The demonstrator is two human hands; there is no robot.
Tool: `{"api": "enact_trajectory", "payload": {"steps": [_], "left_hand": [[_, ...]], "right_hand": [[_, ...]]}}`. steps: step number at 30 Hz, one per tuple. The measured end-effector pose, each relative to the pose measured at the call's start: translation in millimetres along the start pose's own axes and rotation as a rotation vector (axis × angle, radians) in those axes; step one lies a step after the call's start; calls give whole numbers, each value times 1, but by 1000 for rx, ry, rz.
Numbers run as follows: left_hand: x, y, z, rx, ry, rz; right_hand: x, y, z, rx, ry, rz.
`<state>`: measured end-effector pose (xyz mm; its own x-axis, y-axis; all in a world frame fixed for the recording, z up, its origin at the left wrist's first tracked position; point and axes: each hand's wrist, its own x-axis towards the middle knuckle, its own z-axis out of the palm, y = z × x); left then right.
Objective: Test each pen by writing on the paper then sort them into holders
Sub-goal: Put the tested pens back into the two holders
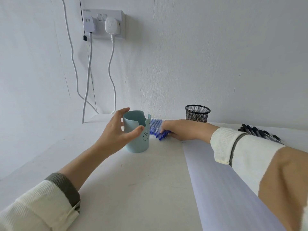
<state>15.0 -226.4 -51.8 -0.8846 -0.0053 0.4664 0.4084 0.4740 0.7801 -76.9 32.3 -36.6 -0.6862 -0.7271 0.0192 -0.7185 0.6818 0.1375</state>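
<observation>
Row of blue pens (pixel 155 126) just beside a pale blue plastic cup holder (pixel 138 142) on the white worktop (pixel 141 180).
The fingers of the left hand (pixel 115 132) are spread wide around the holder; those of the right hand (pixel 181 129) are laid over the pens, and whether these are gripped cannot be told.

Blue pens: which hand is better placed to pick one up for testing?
Right. The right hand is touching the blue pens, and the paper lies just under its forearm. The left hand is spread around the light blue holder, away from the pens.
</observation>
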Motion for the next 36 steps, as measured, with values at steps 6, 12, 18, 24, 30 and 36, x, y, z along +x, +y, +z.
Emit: {"api": "enact_trajectory", "payload": {"steps": [6,12,18,24,30,36], "left_hand": [[-2,6,-3,-14,-27,-15],[-1,6,-8,-15,-14,-20],[2,2,-9,-1,8,-18],[3,1,-10,0,7,-22],[1,1,-12,-30,-21,-38],[2,-5,-9,33,-75,-54]], "right_hand": [[2,5,11,18,80,-43],[0,7,17,42,90,-36],[-4,5,16,108,98,-10],[-1,7,18,35,154,-61],[-3,-4,17,105,407,-104],[2,-50,-56,772,926,13]]}}
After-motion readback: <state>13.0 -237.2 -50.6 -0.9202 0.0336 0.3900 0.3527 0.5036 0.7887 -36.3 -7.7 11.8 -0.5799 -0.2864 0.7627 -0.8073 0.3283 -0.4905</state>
